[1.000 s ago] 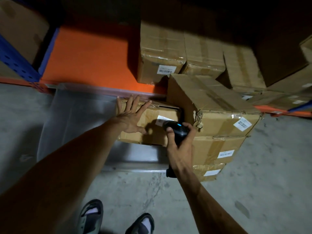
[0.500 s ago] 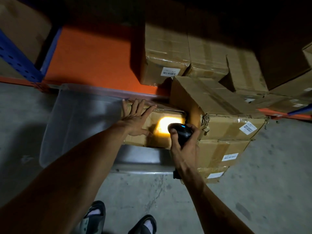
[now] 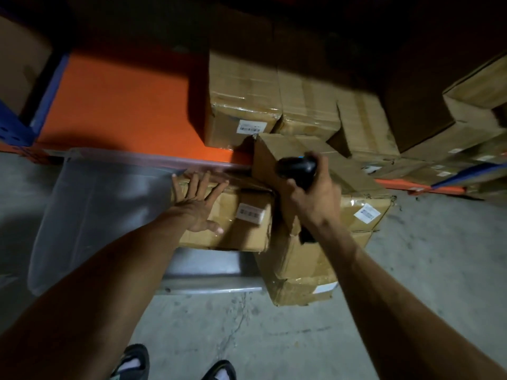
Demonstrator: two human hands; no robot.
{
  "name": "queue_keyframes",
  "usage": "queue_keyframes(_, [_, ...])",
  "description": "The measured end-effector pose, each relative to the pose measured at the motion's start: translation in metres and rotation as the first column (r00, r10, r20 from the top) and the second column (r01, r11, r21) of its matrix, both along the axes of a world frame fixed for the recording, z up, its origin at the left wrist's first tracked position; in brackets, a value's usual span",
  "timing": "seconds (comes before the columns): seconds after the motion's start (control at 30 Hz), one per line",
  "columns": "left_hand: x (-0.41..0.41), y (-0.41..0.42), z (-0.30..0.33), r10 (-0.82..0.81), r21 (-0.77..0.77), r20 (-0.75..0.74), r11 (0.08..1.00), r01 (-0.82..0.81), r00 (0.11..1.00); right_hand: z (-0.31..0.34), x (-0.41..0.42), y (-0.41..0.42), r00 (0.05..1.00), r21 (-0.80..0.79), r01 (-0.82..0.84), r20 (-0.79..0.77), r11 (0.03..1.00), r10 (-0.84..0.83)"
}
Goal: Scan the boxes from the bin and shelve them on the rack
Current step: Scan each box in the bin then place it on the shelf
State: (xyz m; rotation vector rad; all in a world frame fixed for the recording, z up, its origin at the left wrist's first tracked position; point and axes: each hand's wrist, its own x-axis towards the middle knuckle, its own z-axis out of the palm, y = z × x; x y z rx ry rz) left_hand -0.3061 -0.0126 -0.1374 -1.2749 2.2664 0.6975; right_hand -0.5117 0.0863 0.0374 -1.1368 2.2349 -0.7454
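A taped cardboard box (image 3: 247, 231) with a white barcode label (image 3: 250, 213) stands in the clear plastic bin (image 3: 90, 204). My left hand (image 3: 199, 204) lies flat on its front and top edge, fingers spread. My right hand (image 3: 310, 193) grips a black barcode scanner (image 3: 297, 167), raised above and right of the label, over a stack of boxes (image 3: 365, 212) at the bin's right end. The orange rack shelf (image 3: 123, 105) runs behind the bin, with several boxes (image 3: 244, 105) on it.
A blue rack upright (image 3: 16, 130) stands at the far left. More cardboard boxes (image 3: 466, 113) crowd the shelf at the right. Grey concrete floor (image 3: 439, 270) lies in front, and my two sandalled feet (image 3: 175, 366) show at the bottom edge.
The scanner's yellow light on the label has gone out. My right hand has lifted the scanner up and to the right, away from the label. My left hand stays on the box.
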Motion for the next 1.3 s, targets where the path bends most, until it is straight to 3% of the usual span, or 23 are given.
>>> queue_keyframes(0.13, [-0.001,0.001,-0.004,0.013,0.021,-0.025,1.000,-0.013,1.000,0.027,-0.056,-0.040,0.956,0.238,0.081,-0.294,0.968,-0.008])
queue_keyframes(0.23, [0.000,0.001,-0.006,-0.001,0.002,-0.020,1.000,0.001,1.000,0.026,-0.072,-0.043,0.932,0.426,0.064,-0.349,0.902,0.099])
queue_keyframes(0.3, [-0.001,0.000,-0.007,-0.006,0.014,-0.030,1.000,0.006,1.000,0.017,-0.076,-0.039,0.924,0.466,0.073,-0.364,0.882,0.116])
queue_keyframes(0.63, [0.001,0.001,-0.011,0.000,0.035,-0.060,0.999,0.002,0.998,0.008,-0.070,-0.024,0.920,0.310,0.109,-0.392,0.945,0.022])
queue_keyframes(0.73, [0.002,0.002,-0.013,-0.009,0.017,-0.093,1.000,0.011,0.996,0.007,-0.056,-0.012,0.887,0.171,0.065,-0.461,0.983,0.022])
queue_keyframes(0.83, [0.007,0.002,-0.017,-0.020,0.002,-0.139,1.000,0.021,0.990,-0.009,-0.024,0.004,0.841,-0.095,-0.091,-0.540,0.991,0.025])
queue_keyframes(0.93, [0.016,0.004,-0.027,-0.029,-0.092,-0.202,0.996,0.011,0.979,-0.052,0.021,0.014,0.903,-0.180,-0.196,-0.416,0.964,0.106])
queue_keyframes(1.0, [0.028,0.004,-0.033,-0.042,-0.183,-0.273,0.983,-0.009,0.961,-0.088,0.043,0.016,0.973,-0.037,-0.107,-0.209,0.994,0.097])
queue_keyframes(1.07, [0.041,0.005,-0.038,-0.065,-0.255,-0.312,0.967,-0.018,0.948,-0.119,0.054,0.012,0.997,0.166,0.045,0.060,0.985,-0.055])
queue_keyframes(1.13, [0.049,0.007,-0.041,-0.073,-0.304,-0.356,0.952,-0.042,0.932,-0.142,0.057,0.001,0.942,0.249,0.168,0.245,0.954,-0.230])
queue_keyframes(1.2, [0.056,0.004,-0.047,-0.053,-0.346,-0.474,0.929,-0.131,0.879,-0.159,0.058,-0.012,0.881,0.214,0.268,0.341,0.939,-0.329])
queue_keyframes(1.27, [0.059,-0.001,-0.055,0.023,-0.394,-0.608,0.859,-0.327,0.793,-0.165,0.054,-0.017,0.839,0.202,0.346,0.371,0.916,-0.398])
queue_keyframes(1.3, [0.061,-0.006,-0.058,0.140,-0.374,-0.641,0.802,-0.466,0.755,-0.168,0.051,-0.019,0.817,0.217,0.381,0.377,0.899,-0.438])
